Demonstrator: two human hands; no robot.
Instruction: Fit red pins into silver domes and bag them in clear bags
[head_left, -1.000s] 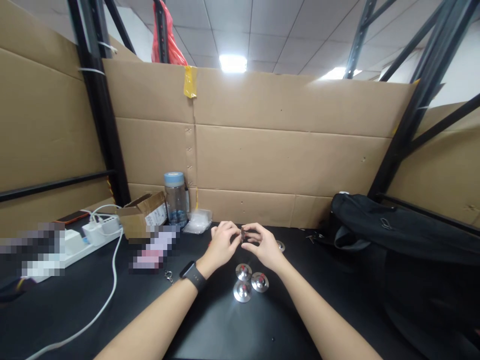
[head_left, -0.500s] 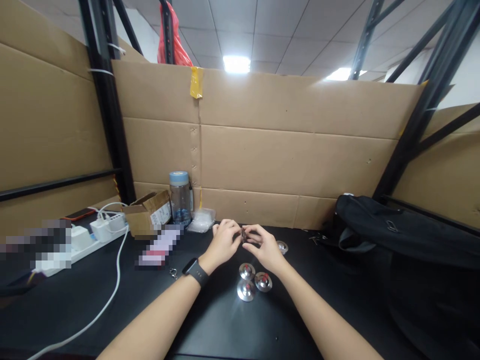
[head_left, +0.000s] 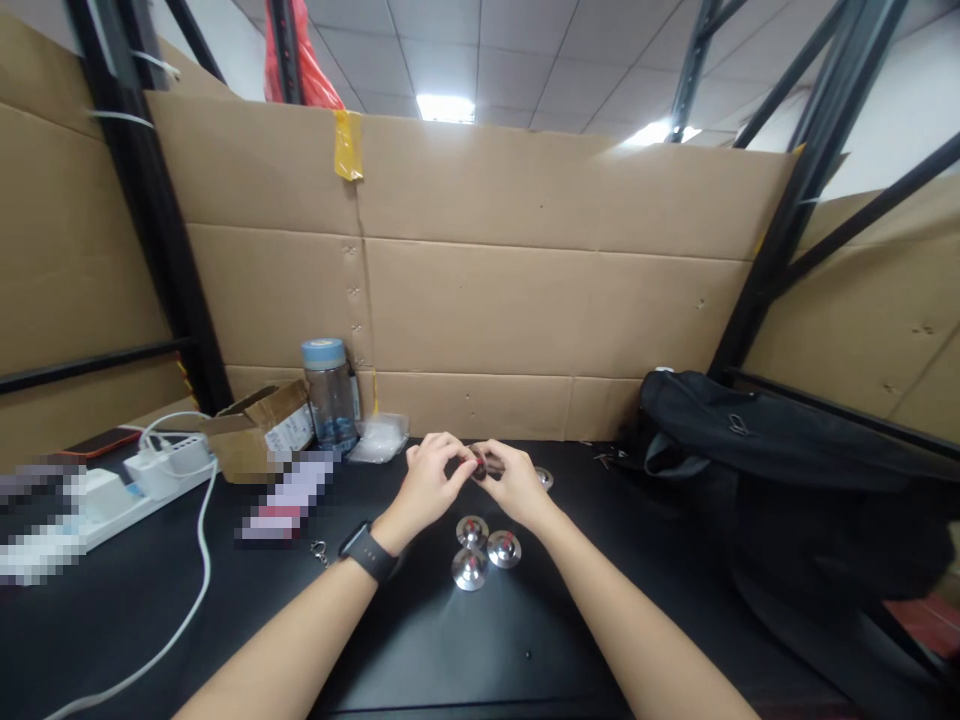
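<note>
Discs [head_left: 470, 570] on table [head_left: 420, 655] | bottle [head_left: 331, 405] behind, left | bag [head_left: 802, 470] right

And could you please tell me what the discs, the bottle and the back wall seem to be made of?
Discs: likely polished metal; silvery, bright highlights. Bottle: probably smooth plastic, perhaps glass; it is see-through. Back wall: matte brown cardboard, by its fold creases.

Three discs [head_left: 504, 549] obstruct between my forearms [head_left: 300, 635]; bag [head_left: 810, 480] bars right, bottle [head_left: 328, 400] and box [head_left: 251, 440] back left. Way through: table [head_left: 660, 545] between right forearm and bag.
</note>
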